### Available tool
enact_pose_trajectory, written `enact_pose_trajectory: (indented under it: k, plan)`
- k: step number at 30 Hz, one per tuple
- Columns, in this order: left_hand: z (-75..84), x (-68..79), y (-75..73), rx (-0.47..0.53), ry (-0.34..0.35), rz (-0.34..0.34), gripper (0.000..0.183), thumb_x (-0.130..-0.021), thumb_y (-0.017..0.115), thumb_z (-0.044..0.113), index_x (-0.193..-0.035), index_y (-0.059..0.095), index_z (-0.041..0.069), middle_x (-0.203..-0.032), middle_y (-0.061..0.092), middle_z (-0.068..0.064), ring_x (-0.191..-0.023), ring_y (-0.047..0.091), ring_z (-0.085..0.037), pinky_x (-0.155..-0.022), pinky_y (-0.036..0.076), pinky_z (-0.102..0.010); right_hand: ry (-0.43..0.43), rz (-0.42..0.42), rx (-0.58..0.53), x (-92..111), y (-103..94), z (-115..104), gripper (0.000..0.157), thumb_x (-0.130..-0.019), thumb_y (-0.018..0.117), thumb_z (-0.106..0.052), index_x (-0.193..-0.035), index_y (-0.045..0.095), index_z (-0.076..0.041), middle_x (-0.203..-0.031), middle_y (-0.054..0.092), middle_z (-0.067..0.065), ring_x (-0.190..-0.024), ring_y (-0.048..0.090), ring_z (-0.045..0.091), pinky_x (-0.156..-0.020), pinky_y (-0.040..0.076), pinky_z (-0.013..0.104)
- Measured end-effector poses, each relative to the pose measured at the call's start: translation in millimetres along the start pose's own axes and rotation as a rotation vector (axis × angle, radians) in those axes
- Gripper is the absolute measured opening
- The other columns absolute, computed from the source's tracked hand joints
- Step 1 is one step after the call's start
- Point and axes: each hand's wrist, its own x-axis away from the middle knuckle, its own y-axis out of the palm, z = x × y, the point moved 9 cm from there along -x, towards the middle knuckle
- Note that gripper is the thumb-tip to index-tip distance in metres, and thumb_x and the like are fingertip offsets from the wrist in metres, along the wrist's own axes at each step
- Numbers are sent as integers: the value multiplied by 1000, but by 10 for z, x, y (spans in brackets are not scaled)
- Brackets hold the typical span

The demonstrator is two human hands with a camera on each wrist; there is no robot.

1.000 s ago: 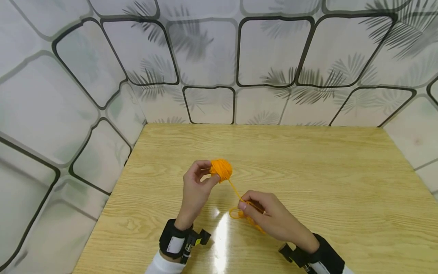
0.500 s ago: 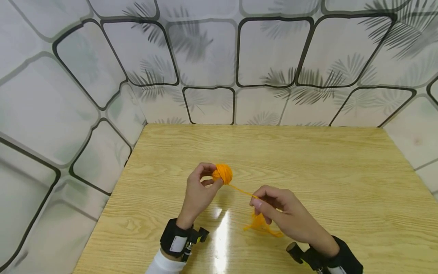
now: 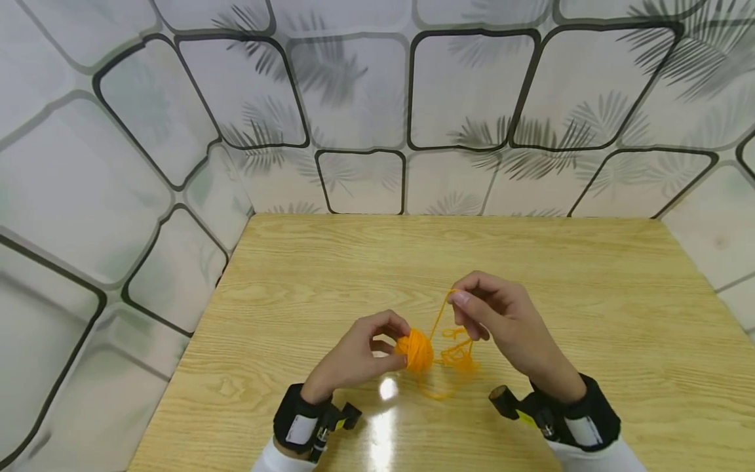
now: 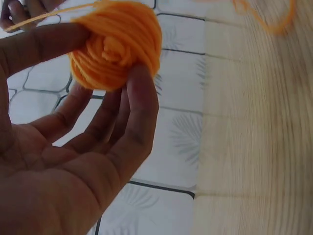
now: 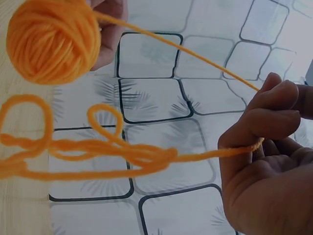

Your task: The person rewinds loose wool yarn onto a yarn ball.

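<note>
An orange ball of yarn (image 3: 419, 351) is held at its left end by my left hand (image 3: 360, 351), above the table. In the left wrist view the thumb and fingertips pinch the ball (image 4: 117, 46) around its wound end. My right hand (image 3: 501, 314) is up and to the right, pinching the strand (image 5: 181, 48) that runs taut from the ball. A loose tangle of yarn (image 3: 460, 357) with several loops hangs below the right hand. The right wrist view shows this tangle (image 5: 112, 152) trailing from a strand that passes through the curled fingers.
The light wooden table (image 3: 531, 249) lies under both hands and meets a patterned backdrop (image 3: 366, 85) at the back and left. Black camera straps (image 3: 301, 419) wrap both wrists. A bright reflection shows on the tabletop near the left wrist.
The left hand has come nearer and to the right with the ball. The right hand has risen from below the ball to above it, drawing the strand upward; the loose tangle has shifted along.
</note>
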Motion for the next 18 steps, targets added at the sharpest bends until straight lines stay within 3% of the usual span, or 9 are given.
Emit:
enact_pose_trajectory:
  k: [4, 11, 15, 18]
  plan:
    - [106, 56, 72, 122, 81, -82, 30, -80, 65, 2, -107, 54, 8, -104, 52, -10, -94, 55, -22, -76, 51, -39, 42, 40, -60, -133, -50, 209, 17, -97, 45, -15, -95, 54, -1, -71, 47, 13, -53, 40, 21, -43, 32, 34]
    - [370, 140, 69, 447, 315, -194, 32, -82, 59, -4, -112, 47, -5, -109, 49, -18, -99, 53, -25, -79, 47, -53, 217, 27, -128, -193, 85, 814, 30, -94, 51, -30, -94, 53, 0, -72, 45, 16, -51, 36, 21, -43, 27, 31]
    - [448, 164, -45, 562, 395, -144, 30, -85, 56, -3, -113, 46, -4, -113, 52, -13, -100, 54, -23, -84, 47, -45, 282, -26, -127, -127, 252, 1057, 32, -93, 51, -34, -96, 56, -3, -73, 46, 19, -51, 36, 20, -44, 28, 35]
    - [436, 169, -162, 633, 414, -51, 28, -87, 52, -2, -115, 47, -1, -112, 53, -9, -98, 54, -19, -84, 47, -35, 284, -78, -112, -60, 390, 1120, 32, -94, 49, -34, -97, 56, -3, -74, 48, 19, -51, 37, 18, -43, 31, 36]
